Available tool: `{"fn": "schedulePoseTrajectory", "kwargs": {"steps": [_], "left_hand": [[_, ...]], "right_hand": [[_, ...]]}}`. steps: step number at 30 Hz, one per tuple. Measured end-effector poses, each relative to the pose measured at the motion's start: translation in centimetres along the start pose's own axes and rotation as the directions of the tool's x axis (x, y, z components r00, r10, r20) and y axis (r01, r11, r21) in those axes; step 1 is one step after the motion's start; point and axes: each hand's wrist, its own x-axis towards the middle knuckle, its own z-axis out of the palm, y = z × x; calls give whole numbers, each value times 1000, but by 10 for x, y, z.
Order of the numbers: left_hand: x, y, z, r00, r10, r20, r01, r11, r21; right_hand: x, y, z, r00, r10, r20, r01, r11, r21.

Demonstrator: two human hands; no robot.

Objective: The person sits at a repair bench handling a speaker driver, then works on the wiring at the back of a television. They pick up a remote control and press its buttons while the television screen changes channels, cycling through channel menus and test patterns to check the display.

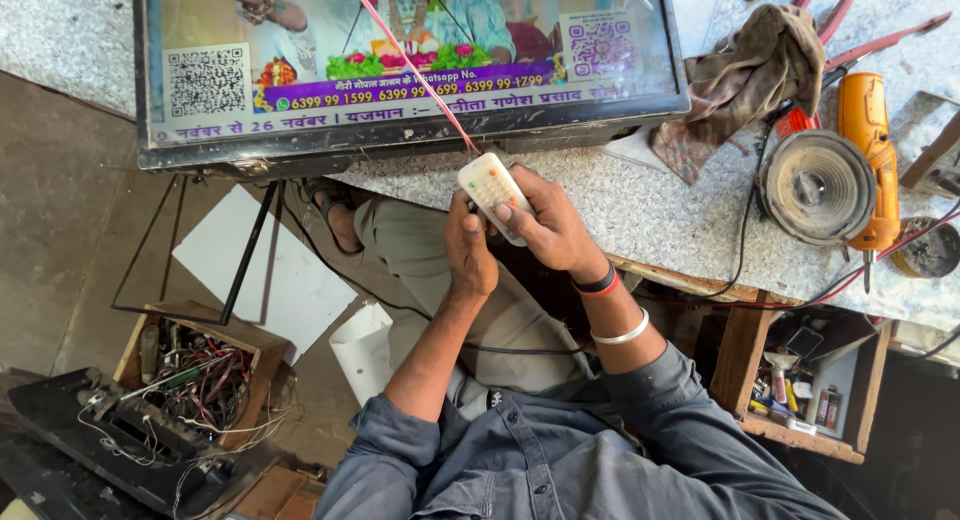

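Speckled workbench (640,220), both hands closed around white remote (490,185)

The television (400,60) is cut off by the picture's top edge, so only its lower part shows. The near half of the white remote (490,188) is hidden under the hands' fingers. The red-handled tools (850,30) at the far right run out of the top edge and lie partly under the rag (750,70). The small things in the wooden shelf (800,400) under the table are too small to tell. The black casing (100,450) at near left is cut by the edge.
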Motion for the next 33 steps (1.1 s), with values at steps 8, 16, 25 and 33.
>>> {"fn": "schedulePoseTrajectory", "kwargs": {"steps": [8,16,25,33], "left_hand": [[0,0,0,1000,-6,3,6,1000,-19],[3,10,1,999,35,-12,-36,998,-47],[0,5,-2,1000,-13,2,13,999,-51],[2,5,-2,1000,-9,3,9,999,-39]], "right_hand": [[0,-2,-1,1000,-19,19,19,1000,10],[4,-3,-1,993,-103,49,107,991,-86],[3,-1,3,995,-84,55,86,995,-49],[2,-1,3,998,-52,36,53,998,-27]]}}
